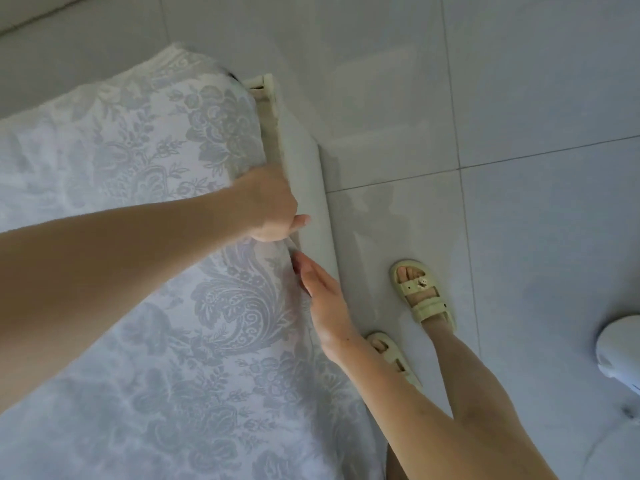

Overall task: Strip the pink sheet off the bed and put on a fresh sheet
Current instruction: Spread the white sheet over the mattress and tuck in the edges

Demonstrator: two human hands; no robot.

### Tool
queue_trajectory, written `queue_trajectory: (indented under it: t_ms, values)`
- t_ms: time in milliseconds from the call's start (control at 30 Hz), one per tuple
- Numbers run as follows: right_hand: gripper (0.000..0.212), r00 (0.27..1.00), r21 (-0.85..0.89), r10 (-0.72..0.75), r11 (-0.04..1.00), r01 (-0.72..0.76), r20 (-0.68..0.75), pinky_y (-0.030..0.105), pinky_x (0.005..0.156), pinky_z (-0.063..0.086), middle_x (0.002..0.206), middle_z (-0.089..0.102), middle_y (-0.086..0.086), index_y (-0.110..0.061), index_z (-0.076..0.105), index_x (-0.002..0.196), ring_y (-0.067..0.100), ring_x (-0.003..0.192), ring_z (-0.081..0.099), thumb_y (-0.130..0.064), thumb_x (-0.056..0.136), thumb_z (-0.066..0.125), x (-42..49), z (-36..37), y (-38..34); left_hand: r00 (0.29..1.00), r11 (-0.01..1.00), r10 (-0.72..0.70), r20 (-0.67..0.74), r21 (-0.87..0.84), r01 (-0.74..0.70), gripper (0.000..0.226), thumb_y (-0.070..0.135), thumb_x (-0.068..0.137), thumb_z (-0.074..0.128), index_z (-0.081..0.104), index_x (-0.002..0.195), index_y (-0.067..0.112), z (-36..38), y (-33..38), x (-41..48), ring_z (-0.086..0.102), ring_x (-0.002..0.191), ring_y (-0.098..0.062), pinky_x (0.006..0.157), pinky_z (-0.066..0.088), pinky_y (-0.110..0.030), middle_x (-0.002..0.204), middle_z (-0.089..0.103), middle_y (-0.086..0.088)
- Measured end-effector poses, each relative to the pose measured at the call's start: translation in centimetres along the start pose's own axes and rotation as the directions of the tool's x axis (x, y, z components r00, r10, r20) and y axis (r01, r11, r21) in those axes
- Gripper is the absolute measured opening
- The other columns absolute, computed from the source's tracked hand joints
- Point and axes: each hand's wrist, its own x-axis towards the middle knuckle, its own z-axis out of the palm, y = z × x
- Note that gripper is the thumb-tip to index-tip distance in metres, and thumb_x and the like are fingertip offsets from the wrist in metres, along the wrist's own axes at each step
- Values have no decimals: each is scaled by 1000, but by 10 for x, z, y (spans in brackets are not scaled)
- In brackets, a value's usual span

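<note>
large pale grey floor tiles [519, 98] with thin dark grout lines, glossy enough to carry soft, diffuse reflections; lighting is even and cool, its source out of view. a cream-white bed frame rail [304, 188] runs diagonally from upper centre toward lower centre, ending in a squared corner piece [265, 85]. at upper left, a pale strip [41, 15] crosses the corner, possibly a skirting or wall base. at the right edge, a rounded white object [620, 348] rests on the floor, only partly in view.
</note>
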Motion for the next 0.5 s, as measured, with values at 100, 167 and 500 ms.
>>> queue_trajectory:
  t_ms: [100,167,500]
  values:
    - [49,972,131,178,971,-199,156,30,113,32,138,53,-7,-22,48,139,4,127,47,-45,102,26,4,8,-1,1000,999,3,-14,-47,-4,73,51,98,8,58,60,15,2,-9,-10,54,78,-21,76,49,-35,70,59,-1]
    - [64,928,159,275,934,-320,252,32,111,35,136,56,-1,-19,50,138,11,126,51,-57,98,16,14,9,-7,999,999,31,-7,-18,-31,76,51,98,6,54,52,15,1,-11,-14,50,66,-18,86,49,-39,60,55,0]
    - [73,895,132,373,902,-412,245,42,111,36,131,59,-3,-32,54,132,16,123,53,-77,85,22,36,-2,25,964,981,192,-183,54,-186,60,46,99,14,59,74,16,-7,2,14,49,76,-18,97,36,-35,74,57,4]
